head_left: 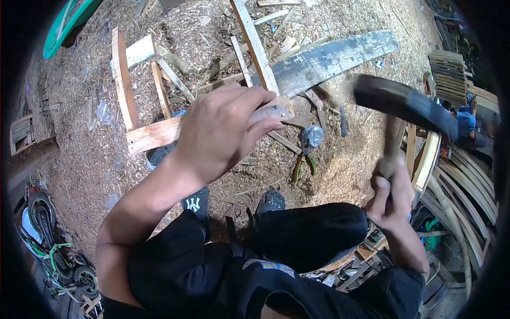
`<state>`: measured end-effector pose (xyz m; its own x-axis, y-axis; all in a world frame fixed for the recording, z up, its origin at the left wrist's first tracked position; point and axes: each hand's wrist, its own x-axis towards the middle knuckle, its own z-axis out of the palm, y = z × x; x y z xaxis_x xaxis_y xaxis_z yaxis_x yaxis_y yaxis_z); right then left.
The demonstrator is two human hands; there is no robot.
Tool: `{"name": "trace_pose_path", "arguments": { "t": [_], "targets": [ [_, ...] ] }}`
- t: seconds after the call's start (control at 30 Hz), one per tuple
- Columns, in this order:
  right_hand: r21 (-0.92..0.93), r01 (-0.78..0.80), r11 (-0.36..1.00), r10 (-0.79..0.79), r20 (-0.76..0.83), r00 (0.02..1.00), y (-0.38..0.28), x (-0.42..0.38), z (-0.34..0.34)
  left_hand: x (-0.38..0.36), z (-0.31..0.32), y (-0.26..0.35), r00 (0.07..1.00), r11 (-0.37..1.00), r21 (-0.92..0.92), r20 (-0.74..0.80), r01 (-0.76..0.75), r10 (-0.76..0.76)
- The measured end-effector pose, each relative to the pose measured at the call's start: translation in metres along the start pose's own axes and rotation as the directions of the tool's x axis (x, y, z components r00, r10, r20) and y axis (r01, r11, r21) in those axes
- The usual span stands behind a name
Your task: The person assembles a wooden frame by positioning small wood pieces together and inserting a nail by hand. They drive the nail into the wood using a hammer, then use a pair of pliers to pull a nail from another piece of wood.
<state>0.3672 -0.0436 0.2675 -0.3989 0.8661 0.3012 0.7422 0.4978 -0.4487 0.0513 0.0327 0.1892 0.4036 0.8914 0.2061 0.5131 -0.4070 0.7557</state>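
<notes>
My left hand [218, 127] is closed around one end of a wooden frame [154, 135] made of nailed strips. A small dark nail or nail hole [275, 107] shows on the wood just past my fingertips, where an upright strip [255, 45] meets the crosspiece. In my right hand [392, 196] is a hammer [406, 101], gripped by its wooden handle. Its dark head is raised to the right of the joint, apart from the wood and slightly blurred. My left palm and fingers hide part of the crosspiece.
A worn grey board [334, 58] lies behind the frame. Pliers [304, 166] with yellow-green handles rest on the shavings near clear plastic [314, 136]. Curved wooden strips [467, 186] are stacked at right. A small bicycle [50, 239] is at left, a green object [64, 26] above.
</notes>
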Motion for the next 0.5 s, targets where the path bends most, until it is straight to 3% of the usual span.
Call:
{"name": "trace_pose_path", "arguments": {
  "t": [0.03, 0.1, 0.17, 0.2, 0.23, 0.27, 0.3, 0.37, 0.4, 0.47, 0.5],
  "targets": [
    [0.000, -0.005, 1.000, 0.005, 0.000, 1.000, 0.000, 0.000, 0.000, -0.001, 0.001, 0.001, 1.000, 1.000, -0.002, 0.005, -0.001, 0.001],
    [-0.102, -0.074, 0.992, 0.111, 0.438, 0.892, 0.004, 0.006, -0.002, 0.000, 0.000, 0.003, 0.998, 0.998, 0.022, 0.036, 0.055, -0.055],
    [-0.125, -0.017, 0.992, 0.072, 0.446, 0.892, 0.003, 0.016, -0.004, 0.001, 0.000, -0.001, 1.000, 0.999, 0.033, 0.014, 0.007, -0.008],
    [-0.058, 0.016, 0.998, -0.003, 0.217, 0.976, 0.001, 0.008, 0.001, -0.002, 0.001, -0.002, 1.000, 0.999, 0.038, 0.011, -0.029, 0.028],
    [-0.003, 0.055, 0.998, -0.055, -0.033, 0.998, -0.001, 0.000, 0.004, -0.003, 0.002, -0.002, 1.000, 0.999, 0.034, 0.021, -0.024, 0.023],
    [0.006, 0.154, 0.988, -0.152, 0.186, 0.971, 0.005, 0.009, 0.001, -0.002, 0.003, -0.002, 1.000, 0.999, 0.025, 0.023, -0.021, 0.020],
    [-0.063, -0.058, 0.996, 0.081, 0.486, 0.870, -0.004, 0.015, -0.004, 0.000, 0.002, 0.000, 1.000, 1.000, 0.020, 0.019, -0.021, 0.021],
    [-0.011, 0.044, 0.999, -0.039, 0.293, 0.955, 0.001, 0.015, 0.000, 0.000, 0.003, 0.001, 0.999, 0.999, 0.031, 0.019, -0.038, 0.037],
    [-0.003, 0.054, 0.999, -0.051, 0.293, 0.955, 0.000, 0.017, 0.001, -0.004, 0.003, 0.000, 0.999, 0.999, 0.042, 0.019, -0.032, 0.032],
    [-0.123, -0.017, 0.992, 0.076, 0.494, 0.866, -0.009, 0.010, -0.003, -0.007, 0.005, 0.001, 0.999, 1.000, 0.022, 0.038, -0.010, 0.009],
    [-0.128, -0.024, 0.992, 0.083, 0.482, 0.872, -0.006, 0.005, -0.002, -0.005, 0.004, 0.002, 0.999, 1.000, 0.004, 0.048, -0.007, 0.007]
  ]
}}
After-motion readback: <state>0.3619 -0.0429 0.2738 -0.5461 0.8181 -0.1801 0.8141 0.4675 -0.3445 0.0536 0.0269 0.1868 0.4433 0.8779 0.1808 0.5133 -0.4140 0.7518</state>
